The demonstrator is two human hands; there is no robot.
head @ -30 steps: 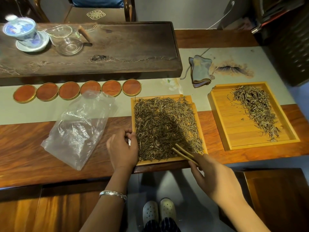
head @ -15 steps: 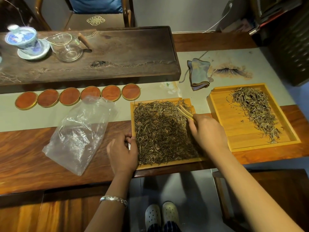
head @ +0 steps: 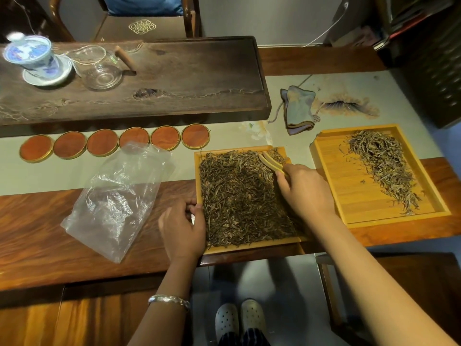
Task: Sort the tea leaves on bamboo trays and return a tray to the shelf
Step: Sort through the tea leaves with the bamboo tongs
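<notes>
A bamboo tray (head: pixel 252 247) lies at the table's front edge, covered in dark tea leaves (head: pixel 239 196). My left hand (head: pixel 183 228) grips its left rim, fingers curled over the edge. Over the tray's right side, my right hand (head: pixel 305 191) holds bamboo tweezers (head: pixel 270 161), whose tips point up-left into the leaves near the far right corner. To the right sits a second bamboo tray (head: pixel 329 176) with a smaller strip of paler tea leaves (head: pixel 384 168) along its right half.
A crumpled clear plastic bag (head: pixel 117 203) lies left of the near tray. Several round red coasters (head: pixel 117 143) line up behind it. A dark wooden tea tray (head: pixel 174 83) holds a lidded porcelain cup (head: pixel 32 58) and a glass pitcher (head: pixel 99 68). A folded cloth (head: pixel 298 108) lies behind.
My right hand moved with the tweezers from the tray's near right corner up to its far right side. The left hand stayed on the left rim.
</notes>
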